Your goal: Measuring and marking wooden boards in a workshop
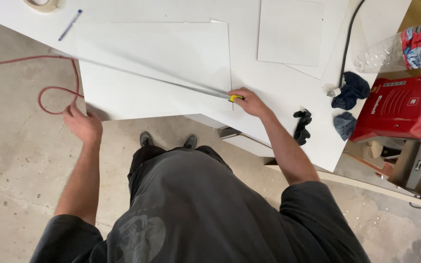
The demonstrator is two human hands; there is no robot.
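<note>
Right hand (pixel 250 101) pinches the yellow-tipped end of a long thin grey metal straightedge (pixel 152 78), pressing it onto the large white rectangular board (pixel 171 53). From that grip the straightedge runs diagonally away across the board towards its far left corner. Left hand (pixel 83 124) grasps the board's near left corner, fingers curled on the edge. Dark cloth gloves (pixel 302 125) lie just right of the pinching hand.

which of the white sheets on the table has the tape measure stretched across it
The large white sheet nearest the person, overhanging the table edge. The metal tape runs diagonally across it to the right hand; the smaller white sheet farther right lies bare.
</note>
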